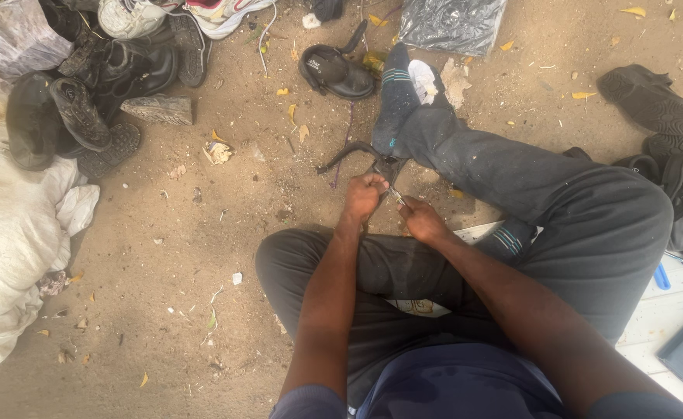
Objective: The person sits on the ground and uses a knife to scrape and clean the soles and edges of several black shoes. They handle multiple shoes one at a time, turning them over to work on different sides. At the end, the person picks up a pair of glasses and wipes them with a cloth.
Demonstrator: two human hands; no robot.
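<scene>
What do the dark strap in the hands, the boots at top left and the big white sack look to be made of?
The strap looks like dark rubber or leather: thin, curved, matte; the left hand grips it near the right hand. The boots seem black leather with a dull shine and treaded rubber soles. The sack looks like woven plastic: white, creased, stained.

Two hands work at mid-frame, the left hand [364, 195] and the right hand [421, 219], closed together on one dark curved strap [347, 152]. One socked foot [398, 91] stretches toward the top centre. One black sandal [335, 71] lies just left of it. At upper left sits a heap of about four black boots [97, 89], with two white sneakers [174, 13] above. Three dark shoes [649, 97] lie at the right edge. One white sack [8, 240] fills the left side, and one black plastic sheet [450, 23] lies at top centre.
</scene>
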